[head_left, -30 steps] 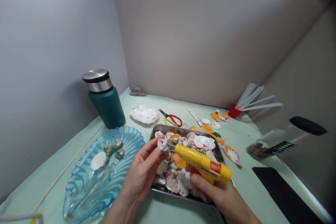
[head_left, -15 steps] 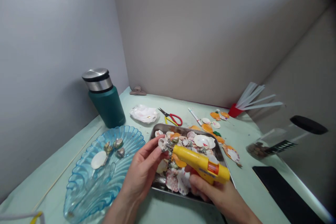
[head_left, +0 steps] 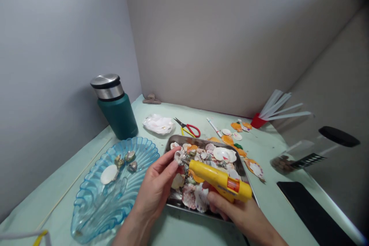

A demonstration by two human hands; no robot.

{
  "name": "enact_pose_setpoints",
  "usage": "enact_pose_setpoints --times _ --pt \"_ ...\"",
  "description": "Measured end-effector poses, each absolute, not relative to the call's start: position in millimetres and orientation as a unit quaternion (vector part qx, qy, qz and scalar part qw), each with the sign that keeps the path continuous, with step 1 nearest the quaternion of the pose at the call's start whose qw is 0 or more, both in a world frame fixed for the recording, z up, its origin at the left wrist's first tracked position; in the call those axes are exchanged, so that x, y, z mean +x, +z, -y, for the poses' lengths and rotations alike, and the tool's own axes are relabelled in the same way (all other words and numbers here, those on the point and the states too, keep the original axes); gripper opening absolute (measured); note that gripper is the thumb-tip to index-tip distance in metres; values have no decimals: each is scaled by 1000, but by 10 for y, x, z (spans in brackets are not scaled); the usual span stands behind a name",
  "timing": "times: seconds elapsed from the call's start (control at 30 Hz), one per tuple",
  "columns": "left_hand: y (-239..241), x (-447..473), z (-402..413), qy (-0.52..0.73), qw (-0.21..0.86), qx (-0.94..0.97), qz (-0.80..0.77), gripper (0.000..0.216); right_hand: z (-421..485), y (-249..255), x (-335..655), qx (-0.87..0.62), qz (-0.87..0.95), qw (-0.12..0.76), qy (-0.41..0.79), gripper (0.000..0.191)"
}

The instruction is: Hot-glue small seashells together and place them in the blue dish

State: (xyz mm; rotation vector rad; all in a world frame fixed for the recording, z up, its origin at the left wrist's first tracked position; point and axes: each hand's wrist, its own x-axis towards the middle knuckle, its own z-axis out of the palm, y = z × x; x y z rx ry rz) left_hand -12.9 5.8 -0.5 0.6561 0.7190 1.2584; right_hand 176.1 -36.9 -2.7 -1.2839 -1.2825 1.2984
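Yellow plastic formed the housing of the glue gun, which the right hand gripped by its handle, fingers wrapped around it. The left hand pinched a small pale shell between thumb and fingertips, above the left part of the metal tray. The gun's nozzle pointed left toward this shell; contact between the two could not be determined. Assorted shells covered most of the tray floor. A blue scalloped dish, left of the tray, bore one flat white shell and three small shiny shells. Red-and-yellow-handled snips lay just beyond the tray's far edge. A green flask stood behind the dish. At far right, a red cup contained translucent sticks.
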Motion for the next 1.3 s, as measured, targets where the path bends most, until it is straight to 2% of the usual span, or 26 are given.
enact_pose_setpoints --times 0.43,1.3 --pt "9 -120 -48 571 684 305 -336 38 369 -16 1781 -518 516 421 537 42" --pt "4 -103 -43 571 690 306 -323 35 367 -19 1766 -517 515 426 535 40"
